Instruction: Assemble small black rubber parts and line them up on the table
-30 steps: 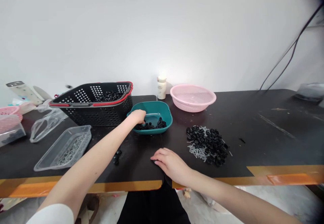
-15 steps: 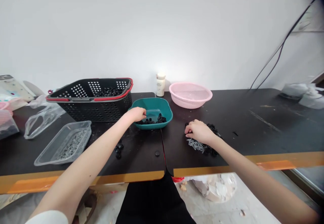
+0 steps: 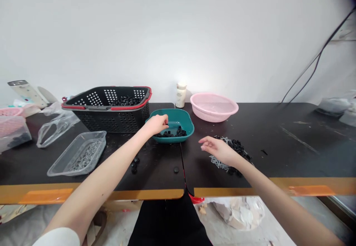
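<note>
My left hand hangs over the left side of a teal basin, its fingers drawn together; whatever they may pinch is hidden. Small black round parts lie along the basin's bottom. To the right, my right hand hovers above the table with thumb and fingers apart and nothing visible in them. Beside and partly beneath it are a heap of black round parts and a scatter of grey nail-like pins. A single black cap-like disc sits near the table's front edge.
A black basket with red-trimmed handles holds more black parts. Left of my forearm is a clear tray of grey pins. A pink colander and a white bottle stand behind. A plastic bag lies far left.
My right hand has lifted off the heap and its fingers have spread. The left hand stays over the teal basin, raised a little. The whole view has shifted slightly.
</note>
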{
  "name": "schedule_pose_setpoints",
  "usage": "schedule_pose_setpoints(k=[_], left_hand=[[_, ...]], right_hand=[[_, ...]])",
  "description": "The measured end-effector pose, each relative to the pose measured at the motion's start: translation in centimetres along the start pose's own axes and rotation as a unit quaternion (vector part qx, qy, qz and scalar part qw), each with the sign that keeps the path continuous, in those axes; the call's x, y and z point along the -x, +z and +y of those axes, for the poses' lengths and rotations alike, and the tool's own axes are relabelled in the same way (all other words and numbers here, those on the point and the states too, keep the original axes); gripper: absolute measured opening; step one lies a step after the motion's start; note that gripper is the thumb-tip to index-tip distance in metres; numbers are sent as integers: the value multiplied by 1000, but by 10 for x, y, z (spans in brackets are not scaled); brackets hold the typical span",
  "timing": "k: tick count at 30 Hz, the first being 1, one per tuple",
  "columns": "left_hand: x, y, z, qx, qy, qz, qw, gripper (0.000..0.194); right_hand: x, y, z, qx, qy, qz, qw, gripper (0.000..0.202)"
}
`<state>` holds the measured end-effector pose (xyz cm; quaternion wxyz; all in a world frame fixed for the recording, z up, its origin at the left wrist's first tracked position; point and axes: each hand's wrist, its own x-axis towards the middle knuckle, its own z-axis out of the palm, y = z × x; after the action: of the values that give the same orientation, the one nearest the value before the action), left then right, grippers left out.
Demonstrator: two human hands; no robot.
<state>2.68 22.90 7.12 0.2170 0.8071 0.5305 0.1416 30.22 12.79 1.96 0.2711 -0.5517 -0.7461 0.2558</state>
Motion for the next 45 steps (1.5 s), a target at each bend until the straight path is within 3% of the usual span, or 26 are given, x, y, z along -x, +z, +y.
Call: schedule_pose_setpoints(k=[4,8,9,11,12,15,18,20,26,32,35,38,42,45], left_hand=[[48,5,17,187,49,40,980,23],[110,40,24,344,58,84,933,28],[124,53,24,400,49,105,909,30],[145,78,23,601,17,160,783,29],[152,89,23,637,9,182,749,29],[164,110,27,707,-24,223,671,24],[165,113,31,757,-54,236,607,23],[164,111,31,757,-57,248,602,23],[164,108,27,725,-37,253,640,22],[168,106,30,737,-61,256,623,28],[171,105,34,753,-68,265,599,26],[174,103,38,772,-83,258,575,24],[178,102,41,785,-103,237,563,27],[180,100,41,795,-124,219,552,31]], right_hand=[[7,14,-29,-180,-24,64,981,27],[13,41,-60,-312,-39,138,939,29],[15,50,-67,-344,-44,148,926,25],[19,68,-81,-397,-57,159,902,14],[22,77,-86,-415,-62,160,894,9],[27,100,-97,-434,-57,142,888,6],[30,114,-104,-460,-25,105,881,5],[31,118,-106,-468,-14,89,879,4],[32,119,-109,-402,-39,127,906,5],[31,115,-117,-365,-70,124,920,9],[32,112,-125,-313,-77,120,939,8],[35,110,-130,-241,-102,156,952,9],[39,110,-129,-155,-149,210,954,12],[41,106,-128,-108,-191,210,953,16]])
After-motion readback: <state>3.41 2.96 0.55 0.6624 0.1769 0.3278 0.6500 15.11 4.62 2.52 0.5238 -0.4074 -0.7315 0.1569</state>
